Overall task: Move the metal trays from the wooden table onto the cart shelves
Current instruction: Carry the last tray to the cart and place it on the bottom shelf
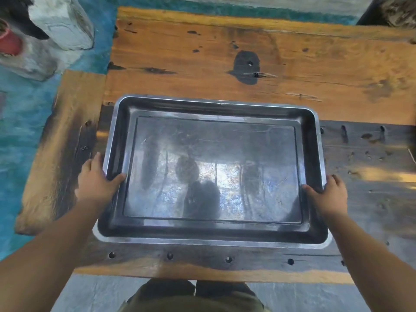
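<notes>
The fingers of the left hand (96, 183) and the right hand (328, 194) curled under the rim of the metal tray (216, 109), out of sight, with only the thumbs showing inside it. The tray covered part of the wooden table (202, 55), whose right end ran off the picture's edge, and whether the tray rested on the wood or was lifted could not be told. A red object (10, 42) at the upper left was blurred and cropped.

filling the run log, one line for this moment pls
stage: grasp | left hand: on tray left rim | right hand: on right rim | cart: not in view
</notes>
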`<act>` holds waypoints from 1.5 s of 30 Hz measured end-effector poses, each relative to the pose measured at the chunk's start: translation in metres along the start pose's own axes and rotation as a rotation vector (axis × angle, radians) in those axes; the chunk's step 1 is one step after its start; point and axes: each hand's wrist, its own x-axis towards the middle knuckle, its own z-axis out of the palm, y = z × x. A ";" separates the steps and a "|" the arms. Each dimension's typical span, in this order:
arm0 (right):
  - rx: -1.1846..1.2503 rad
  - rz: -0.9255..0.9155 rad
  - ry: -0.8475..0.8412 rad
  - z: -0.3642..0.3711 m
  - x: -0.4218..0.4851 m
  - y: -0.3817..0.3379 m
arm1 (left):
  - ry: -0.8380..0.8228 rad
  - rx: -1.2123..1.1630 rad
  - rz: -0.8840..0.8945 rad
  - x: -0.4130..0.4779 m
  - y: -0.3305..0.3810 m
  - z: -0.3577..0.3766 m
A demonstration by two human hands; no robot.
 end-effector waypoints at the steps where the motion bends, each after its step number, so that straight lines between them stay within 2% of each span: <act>1: 0.005 0.003 0.005 0.003 0.001 0.002 | -0.005 -0.020 -0.066 0.001 -0.003 0.003; 4: 0.014 0.013 0.009 0.007 0.003 0.004 | -0.008 -0.043 -0.136 0.001 -0.003 0.009; 9: -0.024 -0.004 -0.029 0.004 0.004 0.003 | -0.033 -0.069 -0.037 0.001 -0.002 0.005; 14: 0.042 0.006 -0.072 -0.014 -0.001 -0.007 | -0.061 -0.155 0.070 0.009 0.009 -0.026; 20: 0.193 -0.019 -0.026 -0.064 -0.015 -0.048 | 0.005 -0.242 0.172 0.014 0.036 -0.101; 25: 0.354 -0.073 0.081 -0.139 -0.031 -0.099 | 0.034 -0.310 0.202 0.020 0.057 -0.182; 29: 0.481 -0.102 0.084 -0.197 -0.052 -0.130 | 0.049 -0.375 0.219 0.014 0.070 -0.247; 32: 0.488 -0.130 0.128 -0.234 -0.068 -0.153 | 0.067 -0.479 0.235 0.007 0.072 -0.286; 38: 0.489 -0.209 0.137 -0.282 -0.082 -0.195 | 0.073 -0.593 0.179 -0.014 0.052 -0.343; 45: 0.402 -0.411 -0.004 -0.288 -0.068 -0.267 | 0.196 -0.690 0.032 -0.078 -0.020 -0.361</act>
